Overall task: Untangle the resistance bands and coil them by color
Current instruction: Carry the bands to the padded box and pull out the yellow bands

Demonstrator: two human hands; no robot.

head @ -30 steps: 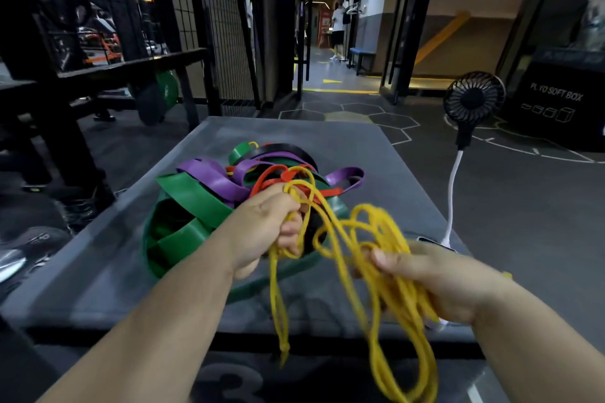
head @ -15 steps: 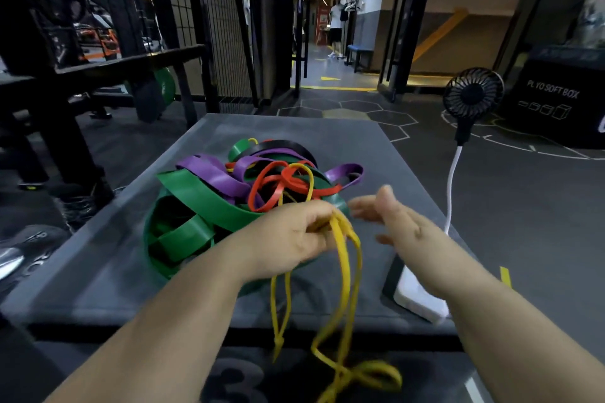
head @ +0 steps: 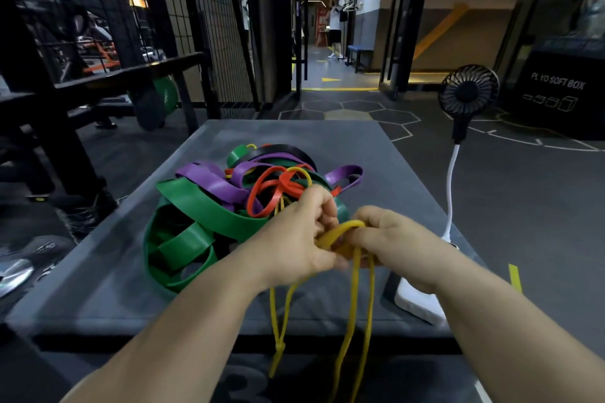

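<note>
Right hand [head: 389,239] has come back to join left hand [head: 299,239], both gripping the yellow band [head: 355,291], so coiling's properly underway.

A second ago my right hand [head: 393,245] held a big bunch of the yellow band [head: 355,288] out to the side. Then it let go and opened, and the bunch dropped. Now I have brought it back, and it pinches the yellow band right next to my left hand [head: 301,239]. The yellow loops now hang long and straight over the front edge of the worktop [head: 98,288].
</note>
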